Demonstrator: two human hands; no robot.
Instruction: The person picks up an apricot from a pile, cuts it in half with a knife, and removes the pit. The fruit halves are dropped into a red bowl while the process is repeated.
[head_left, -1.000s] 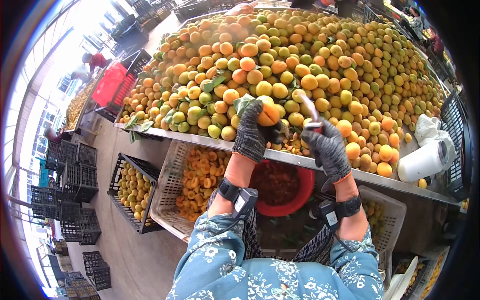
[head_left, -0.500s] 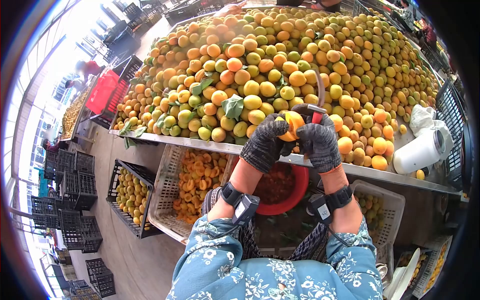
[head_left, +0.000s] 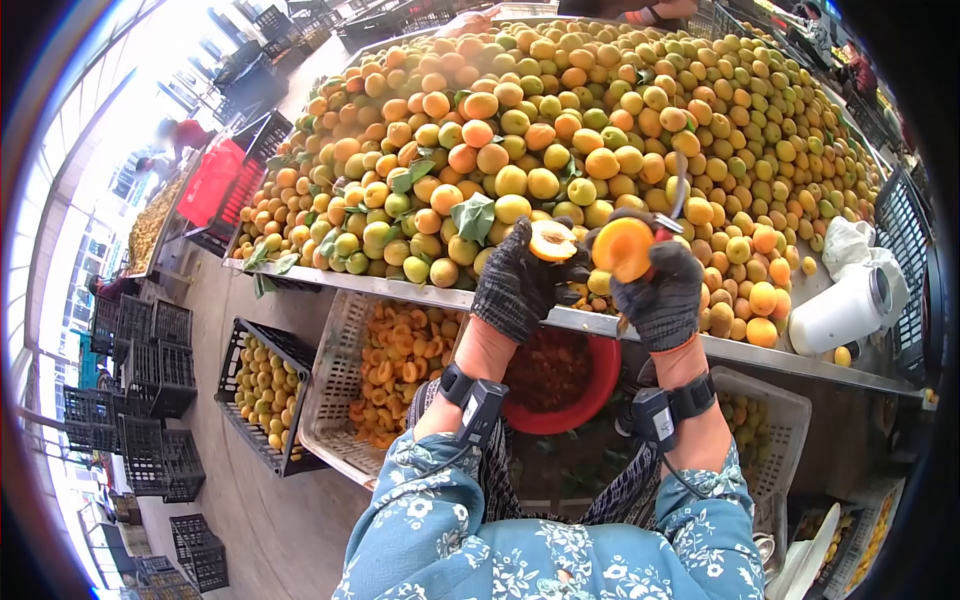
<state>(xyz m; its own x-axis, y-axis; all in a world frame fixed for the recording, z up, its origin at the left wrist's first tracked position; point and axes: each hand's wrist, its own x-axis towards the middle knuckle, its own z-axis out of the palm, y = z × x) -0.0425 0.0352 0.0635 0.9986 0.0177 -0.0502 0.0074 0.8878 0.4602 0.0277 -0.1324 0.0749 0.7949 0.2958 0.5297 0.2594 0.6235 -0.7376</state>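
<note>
My left hand (head_left: 512, 287), in a dark knit glove, grips an apricot half (head_left: 553, 241) with its pale cut centre turned up. Over the front edge of the fruit table, my right hand (head_left: 660, 297) holds another apricot half (head_left: 622, 250), its orange inside facing me. A knife (head_left: 681, 188) with a thin curved blade and red handle is also in the right hand, blade pointing away from me. The two halves are apart. Just beyond both hands rises a large heap of whole apricots (head_left: 600, 163) with some green leaves.
Below the metal table edge (head_left: 400, 285) stand a white crate (head_left: 333, 345) of apricot halves, a red basin (head_left: 612, 385) with dark reddish contents and a black crate (head_left: 237, 385) of whole fruit. A white jug (head_left: 835, 310) lies at the right. Another person's hand (head_left: 672, 12) shows at the far side.
The apricot held between both hands has come apart into two halves. My hands have separated, the right one moving rightward with the knife.
</note>
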